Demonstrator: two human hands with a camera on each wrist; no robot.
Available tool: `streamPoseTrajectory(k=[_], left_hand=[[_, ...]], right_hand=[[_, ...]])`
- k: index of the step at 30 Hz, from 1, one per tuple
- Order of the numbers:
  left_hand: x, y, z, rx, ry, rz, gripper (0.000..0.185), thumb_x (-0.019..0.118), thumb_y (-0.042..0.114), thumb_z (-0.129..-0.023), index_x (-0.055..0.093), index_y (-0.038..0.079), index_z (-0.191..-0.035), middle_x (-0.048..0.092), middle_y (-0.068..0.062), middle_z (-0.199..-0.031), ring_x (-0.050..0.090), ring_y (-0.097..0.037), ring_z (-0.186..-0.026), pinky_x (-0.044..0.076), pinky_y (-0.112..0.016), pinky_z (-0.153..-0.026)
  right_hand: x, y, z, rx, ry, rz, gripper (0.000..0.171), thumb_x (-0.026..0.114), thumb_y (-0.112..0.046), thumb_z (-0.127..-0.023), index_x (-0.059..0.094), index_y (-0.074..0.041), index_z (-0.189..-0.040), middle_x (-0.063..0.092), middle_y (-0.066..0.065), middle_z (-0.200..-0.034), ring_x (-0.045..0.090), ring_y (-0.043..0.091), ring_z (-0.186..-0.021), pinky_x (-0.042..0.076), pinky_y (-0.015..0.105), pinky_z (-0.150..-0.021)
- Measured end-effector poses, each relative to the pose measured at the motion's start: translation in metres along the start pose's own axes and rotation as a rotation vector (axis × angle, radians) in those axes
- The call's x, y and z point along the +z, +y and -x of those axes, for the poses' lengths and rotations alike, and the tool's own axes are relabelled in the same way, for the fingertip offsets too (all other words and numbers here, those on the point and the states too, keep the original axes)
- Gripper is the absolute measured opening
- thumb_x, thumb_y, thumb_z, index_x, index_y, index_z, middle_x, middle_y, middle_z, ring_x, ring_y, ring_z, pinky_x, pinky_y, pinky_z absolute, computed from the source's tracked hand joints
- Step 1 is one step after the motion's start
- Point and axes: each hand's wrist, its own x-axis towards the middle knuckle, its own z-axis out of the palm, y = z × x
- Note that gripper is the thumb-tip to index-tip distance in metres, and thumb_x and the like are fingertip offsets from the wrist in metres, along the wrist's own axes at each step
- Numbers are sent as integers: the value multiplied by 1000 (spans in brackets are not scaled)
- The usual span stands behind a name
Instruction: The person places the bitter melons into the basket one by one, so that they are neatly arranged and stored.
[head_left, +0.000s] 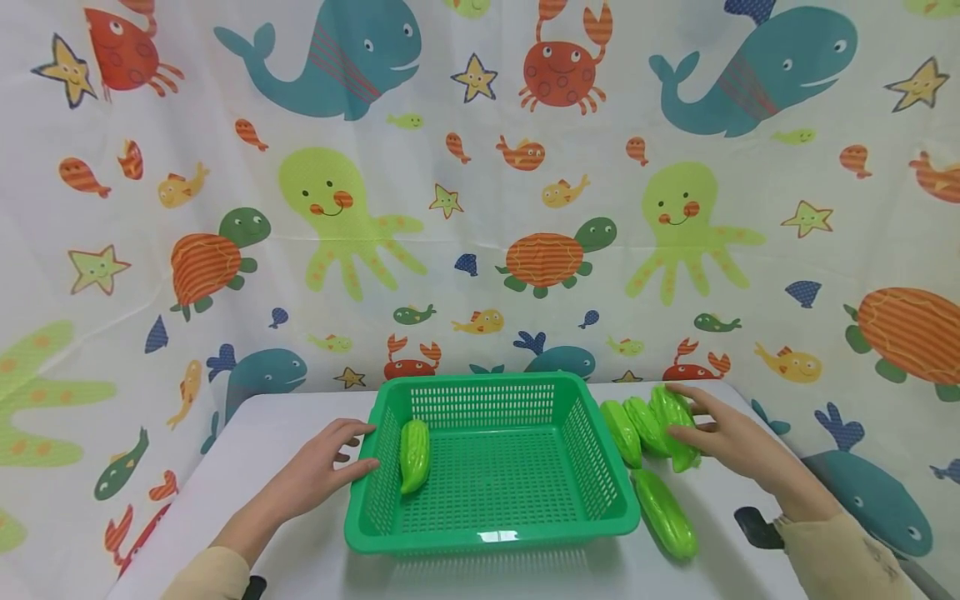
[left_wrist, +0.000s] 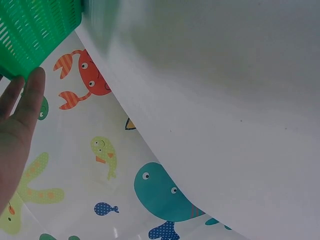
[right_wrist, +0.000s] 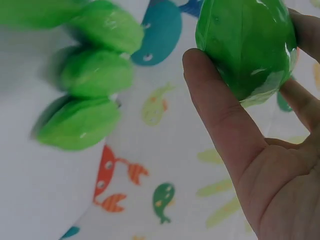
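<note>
A green bitter melon (right_wrist: pixel 245 45) is held in my right hand (head_left: pixel 723 437), gripped between the thumb and fingers. In the right wrist view it hangs above the table, apart from the others. Several more shiny green bitter melons (head_left: pixel 621 433) lie just right of the basket, partly hidden by the held one. One longer melon (head_left: pixel 666 514) lies nearer the front. My left hand (head_left: pixel 315 471) touches the left rim of the green basket (head_left: pixel 491 542) with extended fingertips. Inside the basket, one bitter melon (head_left: pixel 415 454) lies along the left wall.
The white table (head_left: pixel 300 550) carries the basket at its middle. Behind and at both sides hangs a white cloth (head_left: pixel 480 233) printed with sea animals, close to the table's back edge.
</note>
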Motion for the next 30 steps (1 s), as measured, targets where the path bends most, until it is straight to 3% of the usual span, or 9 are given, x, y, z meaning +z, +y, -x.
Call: streamPoseTrajectory(k=[5, 9, 17, 30], left_hand=[[0, -2, 1, 6, 1, 3, 56, 70, 37, -90, 54, 4, -132, 52, -16, -132, 58, -32, -112, 58, -39, -85], [-1, -3, 3, 14, 4, 9, 56, 70, 38, -90, 54, 4, -132, 52, -16, -131, 58, -33, -111, 58, -40, -85], [-2, -3, 4, 27, 1, -1, 55, 70, 38, -90, 55, 5, -132, 53, -16, -131, 59, -32, -111, 58, -37, -83], [-5, -6, 7, 38, -4, 6, 56, 68, 39, -91, 54, 4, -132, 52, -16, -132, 58, -33, -111, 58, -39, -84]], right_hand=[[6, -34, -20, -53, 3, -17, 74, 67, -40, -92, 31, -16, -152, 47, 29, -134, 56, 48, -113, 56, 56, -79], [16, -56, -36, -97, -10, -49, 74, 69, -40, -91, 33, -20, -152, 47, 24, -135, 57, 44, -115, 55, 52, -83], [41, -83, -66, -199, -3, -42, 67, 67, -32, -93, 37, -12, -149, 50, 27, -135, 60, 42, -111, 56, 51, -85], [76, -105, -91, -111, -47, -20, 62, 64, -36, -95, 38, -17, -149, 55, 24, -129, 60, 35, -107, 54, 47, -79]])
